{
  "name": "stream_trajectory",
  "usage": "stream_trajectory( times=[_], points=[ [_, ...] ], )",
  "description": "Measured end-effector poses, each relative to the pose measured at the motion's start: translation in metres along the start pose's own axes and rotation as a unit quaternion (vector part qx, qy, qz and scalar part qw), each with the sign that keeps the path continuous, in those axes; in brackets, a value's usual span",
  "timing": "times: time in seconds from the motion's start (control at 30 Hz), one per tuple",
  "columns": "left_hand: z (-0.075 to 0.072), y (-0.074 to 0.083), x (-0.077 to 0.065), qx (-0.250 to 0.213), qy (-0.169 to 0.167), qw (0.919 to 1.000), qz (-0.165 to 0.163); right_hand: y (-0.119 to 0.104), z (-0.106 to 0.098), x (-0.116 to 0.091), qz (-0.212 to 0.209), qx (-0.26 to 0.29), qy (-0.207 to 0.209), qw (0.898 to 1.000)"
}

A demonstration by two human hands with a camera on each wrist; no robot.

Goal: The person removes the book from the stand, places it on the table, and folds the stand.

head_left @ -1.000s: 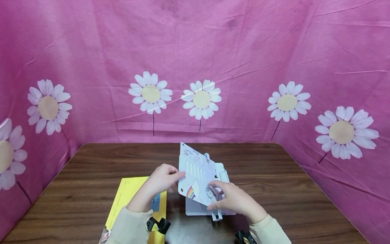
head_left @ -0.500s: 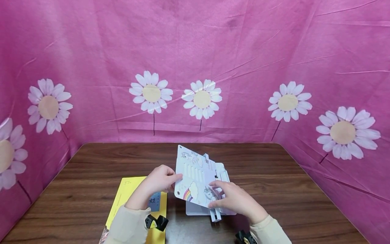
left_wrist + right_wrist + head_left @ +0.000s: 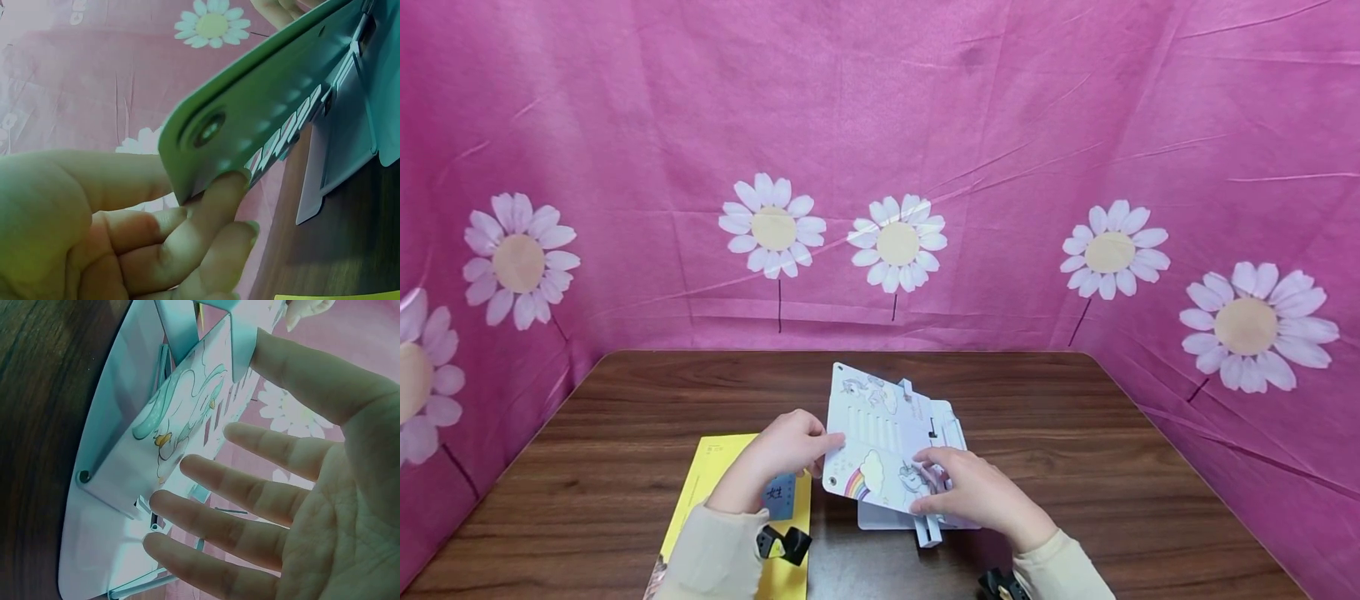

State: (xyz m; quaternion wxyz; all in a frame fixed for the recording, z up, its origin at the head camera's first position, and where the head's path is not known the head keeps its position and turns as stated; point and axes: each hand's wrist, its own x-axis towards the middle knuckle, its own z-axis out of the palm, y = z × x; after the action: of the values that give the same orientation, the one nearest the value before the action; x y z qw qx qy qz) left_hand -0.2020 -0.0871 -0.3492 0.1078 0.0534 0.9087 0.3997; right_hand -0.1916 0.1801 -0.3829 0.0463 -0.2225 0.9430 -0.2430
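A white book stand (image 3: pixel 872 437), its panel printed with a unicorn, a rainbow and a cloud, stands mid-table. The panel is slotted and leans at a slant above a flat white base (image 3: pixel 883 518). My left hand (image 3: pixel 792 443) pinches the panel's left edge between thumb and fingers; the left wrist view shows the fingertips behind it, near a round metal fitting (image 3: pixel 209 129). My right hand (image 3: pixel 981 493) is at the panel's right part, fingers spread and fairly straight in the right wrist view. Its thumb is by the pale ledge bracket (image 3: pixel 245 344); whether it presses there, I cannot tell.
A yellow book (image 3: pixel 711 471) with a blue label lies flat at the left, partly under my left forearm. The brown wooden table (image 3: pixel 1112 467) reaches back to a pink cloth (image 3: pixel 985 125) printed with daisies.
The panel's left edge has come down and to the left, so the panel leans lower. My left hand moved left and slightly down with it; the right hand stays almost in place.
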Motion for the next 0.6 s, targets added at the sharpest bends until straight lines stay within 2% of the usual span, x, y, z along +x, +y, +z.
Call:
stream_trajectory(
  times=[0.17, 0.6],
  points=[
    [0.0001, -0.0006, 0.0005, 0.017, 0.002, 0.9998, -0.003, 0.0007, 0.0018, 0.0005, 0.004, -0.002, 0.002, 1.000],
    [-0.0004, -0.0067, 0.0030, 0.020, -0.015, 0.9996, -0.012, -0.0001, 0.0031, 0.0012, 0.005, -0.009, 0.000, 1.000]
  ],
)
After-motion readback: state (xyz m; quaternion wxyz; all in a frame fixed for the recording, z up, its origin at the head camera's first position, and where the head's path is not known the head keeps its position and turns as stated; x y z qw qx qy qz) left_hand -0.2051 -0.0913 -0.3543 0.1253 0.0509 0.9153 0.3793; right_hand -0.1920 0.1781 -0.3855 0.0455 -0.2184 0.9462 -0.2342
